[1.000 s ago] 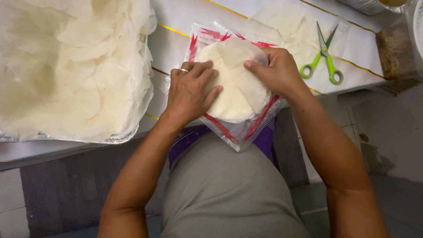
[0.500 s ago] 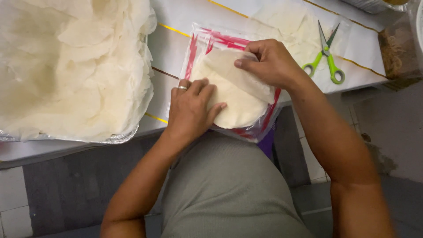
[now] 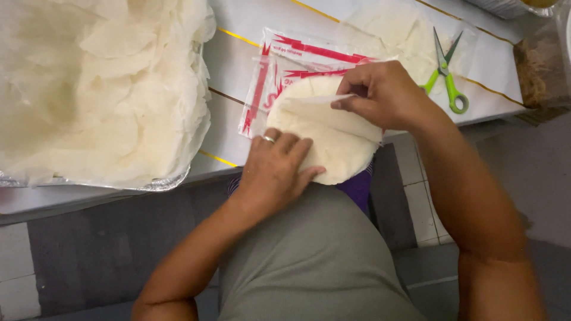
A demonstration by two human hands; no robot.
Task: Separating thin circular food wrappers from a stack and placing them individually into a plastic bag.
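Observation:
A stack of round pale flatbreads (image 3: 333, 148) rests at the table's near edge, partly over a clear plastic bag (image 3: 279, 65) printed in red. My left hand (image 3: 276, 169) presses flat on the stack's near left side, a ring on one finger. My right hand (image 3: 380, 95) grips the stack's far right side, pinching a thin clear flap of the bag against it. The bag's open end lies under the stack.
A large foil tray (image 3: 172, 178) heaped with thin pale wafers fills the left of the table. Green-handled scissors (image 3: 449, 83) lie at the right on a plastic sheet. A container of brown food (image 3: 538, 71) sits at the far right edge.
The stack has come partly out of the red-printed bag toward me. My right hand shifted from the stack's top to its right side, and the bag now lies flatter behind.

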